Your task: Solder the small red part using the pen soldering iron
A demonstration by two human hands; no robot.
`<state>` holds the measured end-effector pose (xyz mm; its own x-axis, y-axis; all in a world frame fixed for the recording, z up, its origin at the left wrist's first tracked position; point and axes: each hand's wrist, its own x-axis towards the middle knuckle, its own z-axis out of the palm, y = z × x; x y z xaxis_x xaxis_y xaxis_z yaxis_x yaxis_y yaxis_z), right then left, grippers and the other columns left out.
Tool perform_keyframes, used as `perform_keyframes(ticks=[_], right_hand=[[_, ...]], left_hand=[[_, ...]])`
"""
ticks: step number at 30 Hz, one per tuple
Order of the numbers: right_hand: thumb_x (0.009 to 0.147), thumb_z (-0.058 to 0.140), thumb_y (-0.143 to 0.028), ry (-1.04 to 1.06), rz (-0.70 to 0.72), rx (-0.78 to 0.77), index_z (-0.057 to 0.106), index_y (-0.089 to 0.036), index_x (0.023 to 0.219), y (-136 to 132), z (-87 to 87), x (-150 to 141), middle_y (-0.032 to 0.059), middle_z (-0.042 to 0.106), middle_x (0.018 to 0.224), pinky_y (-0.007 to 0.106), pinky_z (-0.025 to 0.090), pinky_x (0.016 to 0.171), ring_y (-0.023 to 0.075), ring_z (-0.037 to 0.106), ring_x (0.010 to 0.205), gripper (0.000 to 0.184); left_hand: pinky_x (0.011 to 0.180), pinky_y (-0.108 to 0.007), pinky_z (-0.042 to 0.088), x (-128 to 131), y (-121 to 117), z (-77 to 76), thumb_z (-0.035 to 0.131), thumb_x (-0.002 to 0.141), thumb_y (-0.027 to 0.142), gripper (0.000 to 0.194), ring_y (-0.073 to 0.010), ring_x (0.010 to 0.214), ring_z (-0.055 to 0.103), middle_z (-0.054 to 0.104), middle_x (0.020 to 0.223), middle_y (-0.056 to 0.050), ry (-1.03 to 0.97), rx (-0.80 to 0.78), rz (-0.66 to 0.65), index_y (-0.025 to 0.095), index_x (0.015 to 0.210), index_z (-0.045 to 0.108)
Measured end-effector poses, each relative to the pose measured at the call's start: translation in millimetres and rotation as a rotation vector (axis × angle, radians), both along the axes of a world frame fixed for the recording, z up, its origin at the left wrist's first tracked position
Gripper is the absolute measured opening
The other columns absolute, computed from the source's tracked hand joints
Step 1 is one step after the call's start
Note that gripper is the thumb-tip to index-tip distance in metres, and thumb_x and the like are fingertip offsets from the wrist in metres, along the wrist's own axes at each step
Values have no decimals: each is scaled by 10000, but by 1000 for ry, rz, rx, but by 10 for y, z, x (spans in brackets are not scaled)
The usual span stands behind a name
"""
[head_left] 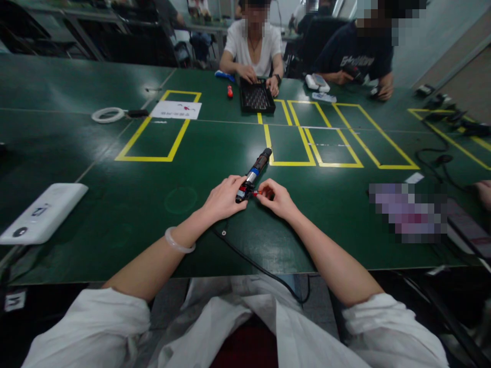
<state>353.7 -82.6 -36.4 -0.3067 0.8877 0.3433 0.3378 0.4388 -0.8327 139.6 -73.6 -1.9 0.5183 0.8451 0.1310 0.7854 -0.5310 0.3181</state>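
A slim corded device (253, 174) lies slantwise on the green table, its dark tip pointing away to the right. Brown, blue and silver sections show along its body, and its inner parts look exposed at the near end. My left hand (226, 197) grips that near end, with fingers over the top and thumb below. At the right side of the device, my right hand (276, 198) pinches a small red piece (256, 193), perhaps a wire; the fingers hide most of it. A black cable (249, 259) runs from near the device over the table's front edge.
A white power bank-like box (44, 212) lies at left, and a phone-like item (408, 209) at right. Yellow tape outlines (291, 163) mark the table. Across it, one person handles a black tray (258, 105); another holds a dark tool (353, 72). A coiled white cable (107, 114) rests far left.
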Motion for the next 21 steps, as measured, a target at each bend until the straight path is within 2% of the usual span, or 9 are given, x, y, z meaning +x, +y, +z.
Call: perform_keyframes(ticks=[4, 9, 14, 21], right_hand=[[845, 620, -233, -51, 19, 48, 539, -204, 875, -7, 9, -26, -4, 545, 810, 256, 433, 627, 120, 500, 647, 91], [858, 624, -205, -195, 38, 127, 589, -210, 911, -10, 3, -26, 24, 569, 890, 288, 454, 725, 161, 548, 768, 63], [867, 615, -176, -186, 77, 141, 636, -209, 972, -14, 16, -2, 49, 594, 974, 309, 478, 802, 184, 586, 875, 112], [898, 596, -194, -196, 38, 124, 640, -202, 925, 11, -33, -44, 38, 599, 889, 287, 475, 725, 162, 573, 772, 53]], left_hand=[[977, -406, 496, 20, -34, 1, 611, 808, 357, 680, -297, 1208, 538, 503, 1379, -111, -8, -9, -23, 228, 1445, 412], [975, -401, 494, 23, -42, 2, 602, 814, 340, 665, -292, 1206, 543, 511, 1367, -104, -21, -3, -30, 245, 1444, 413], [973, -401, 498, 24, -38, 16, 596, 816, 352, 670, -294, 1205, 546, 504, 1377, -113, -17, -20, -31, 224, 1446, 408], [945, -406, 496, 68, -79, 5, 598, 827, 358, 679, -296, 1175, 551, 505, 1365, -112, 52, 39, -8, 251, 1463, 385]])
